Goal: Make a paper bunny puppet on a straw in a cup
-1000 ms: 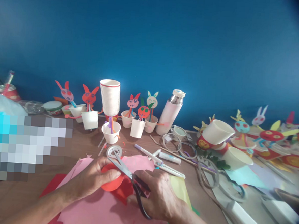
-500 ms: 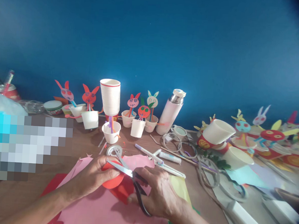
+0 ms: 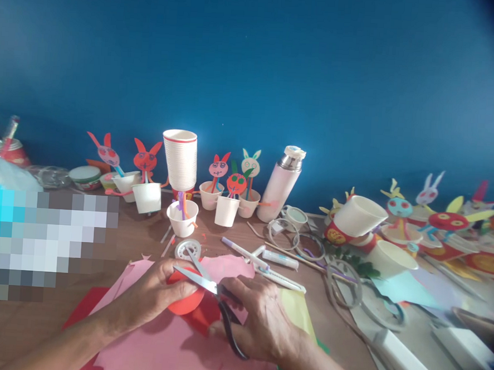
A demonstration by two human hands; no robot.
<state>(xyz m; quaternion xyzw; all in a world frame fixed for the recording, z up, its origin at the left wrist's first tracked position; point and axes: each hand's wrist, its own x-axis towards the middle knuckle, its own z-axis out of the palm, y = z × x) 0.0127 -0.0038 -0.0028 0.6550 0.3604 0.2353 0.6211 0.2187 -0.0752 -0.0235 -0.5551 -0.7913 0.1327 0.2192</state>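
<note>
My left hand (image 3: 152, 293) pinches a round piece of red paper (image 3: 187, 304) over a pink sheet (image 3: 162, 347) on the wooden table. My right hand (image 3: 263, 323) grips black-handled scissors (image 3: 207, 286); their blades are slightly apart and lie across the top of the red piece, pointing left toward my left fingers. Part of the red piece is hidden under both hands.
Behind the pink sheet lie a tape roll (image 3: 188, 250), a pen (image 3: 243, 253) and a glue tube (image 3: 280, 259). Paper cups with bunny figures, a tall cup stack (image 3: 180, 159) and a white flask (image 3: 283, 184) line the blue wall. More cups, figures and rings crowd the right.
The scissor blades have swung lower and more leftward across the red piece. Both hands stay in about the same place.
</note>
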